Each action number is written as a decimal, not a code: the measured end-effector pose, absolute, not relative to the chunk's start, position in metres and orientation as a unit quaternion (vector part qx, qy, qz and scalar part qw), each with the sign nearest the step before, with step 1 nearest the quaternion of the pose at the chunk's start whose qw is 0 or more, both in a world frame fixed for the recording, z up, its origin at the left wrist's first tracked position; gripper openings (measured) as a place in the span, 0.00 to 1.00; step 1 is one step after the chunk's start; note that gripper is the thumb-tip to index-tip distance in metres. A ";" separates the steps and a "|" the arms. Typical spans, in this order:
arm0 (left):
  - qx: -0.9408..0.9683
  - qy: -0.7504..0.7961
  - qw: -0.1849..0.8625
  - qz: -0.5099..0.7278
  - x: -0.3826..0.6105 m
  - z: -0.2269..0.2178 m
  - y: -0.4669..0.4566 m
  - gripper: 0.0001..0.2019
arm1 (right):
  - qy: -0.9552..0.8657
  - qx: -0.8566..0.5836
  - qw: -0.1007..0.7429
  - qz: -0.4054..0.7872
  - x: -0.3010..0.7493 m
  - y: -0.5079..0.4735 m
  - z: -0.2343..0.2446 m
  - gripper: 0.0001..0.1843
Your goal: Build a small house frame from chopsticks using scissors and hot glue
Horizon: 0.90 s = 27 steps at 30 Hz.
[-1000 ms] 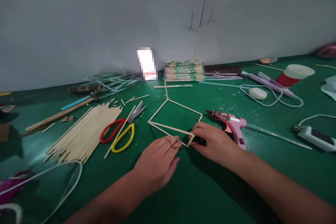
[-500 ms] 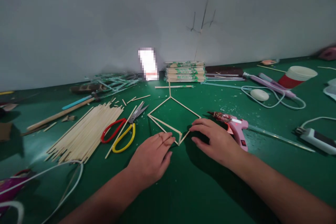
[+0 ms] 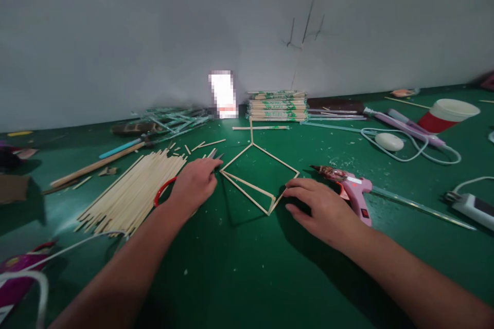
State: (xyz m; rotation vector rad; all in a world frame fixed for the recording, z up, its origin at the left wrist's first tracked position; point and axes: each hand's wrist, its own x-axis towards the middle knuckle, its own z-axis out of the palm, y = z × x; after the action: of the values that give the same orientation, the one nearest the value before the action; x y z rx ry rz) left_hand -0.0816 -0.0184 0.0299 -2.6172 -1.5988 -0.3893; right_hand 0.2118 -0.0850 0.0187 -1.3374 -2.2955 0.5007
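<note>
A diamond-shaped frame of thin wooden sticks [image 3: 247, 184] lies flat on the green table [image 3: 247, 267], with a stick stem and crossbar at its far corner. My left hand [image 3: 193, 182] rests with fingers stretched out over the scissors [image 3: 164, 190], whose red handle and blade tips show around it. My right hand [image 3: 320, 208] lies on the table with loosely curved fingers, fingertips beside the frame's near right corner, holding nothing. A pink glue gun [image 3: 353, 190] lies just right of that hand.
A loose bundle of wooden sticks [image 3: 131, 193] lies to the left. Wrapped chopstick packs [image 3: 278, 105] stand by the wall. A red cup [image 3: 443, 115], a white cable [image 3: 417, 151] and a power strip [image 3: 471, 205] are on the right; another cable [image 3: 77, 247] runs at near left.
My left hand left the frame's near corner and moved left and away onto the scissors. My right hand shifted slightly and stays beside the frame's right corner.
</note>
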 end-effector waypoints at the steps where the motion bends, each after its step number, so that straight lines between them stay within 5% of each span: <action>1: -0.850 -0.513 0.020 -0.120 -0.083 0.029 -0.017 0.16 | -0.828 -0.483 0.219 0.182 0.212 -0.085 0.019 0.11; 27: -0.873 -0.463 -0.038 -0.151 -0.097 0.024 -0.022 0.04 | -0.811 -0.509 0.238 0.163 0.210 -0.083 0.010 0.17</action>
State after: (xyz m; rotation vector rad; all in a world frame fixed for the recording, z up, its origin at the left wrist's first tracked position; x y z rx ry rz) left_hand -0.0966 -0.0215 0.0237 -2.8100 -1.4907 -0.4853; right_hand 0.2103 -0.0827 0.0098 -1.3954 -2.2212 0.4459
